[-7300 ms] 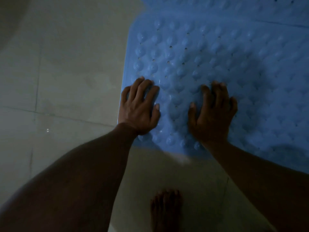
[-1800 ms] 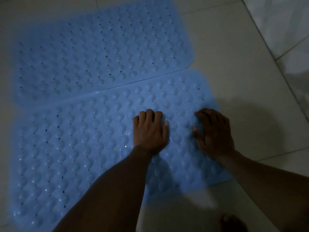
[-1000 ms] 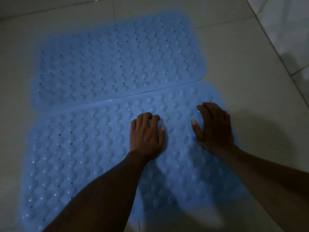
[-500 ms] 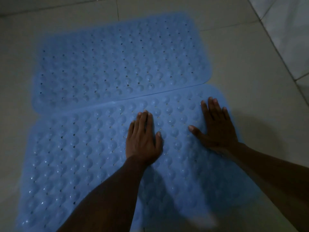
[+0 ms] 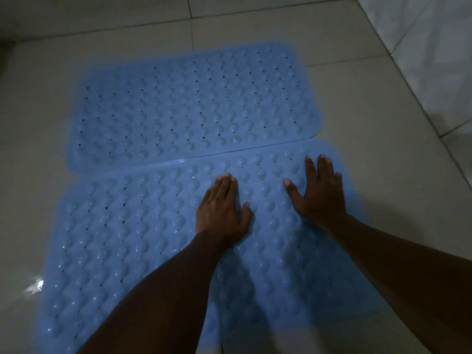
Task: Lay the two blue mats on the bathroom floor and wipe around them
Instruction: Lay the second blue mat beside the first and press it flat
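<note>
on the near mat [image 5: 115,238] the left hand [image 5: 222,210] and right hand [image 5: 319,192], curled a second ago, now press flat with straight fingers, gripping nothing, its far edge meeting the far mat [image 5: 191,106] on the tiled floor [image 5: 370,123], so laying looks nearly done and wiping remains.

Near mat [image 5: 122,238]: blue, looks soft plastic/rubber. Surface covered w/ rounded bumps & small punched holes. Slight sheen, tiny highlights on bump tops.
Far mat [image 5: 191,106]: same matl & texture, reads more matt in the dim light.
Floor [image 5: 370,111]: pale glazed tile, smooth, semi-gloss, thin dark grout lines. One bright wet-looking glint [image 5: 34,286] at left.
Wall [image 5: 434,47]: pale tile, smooth, faint mottling.
</note>
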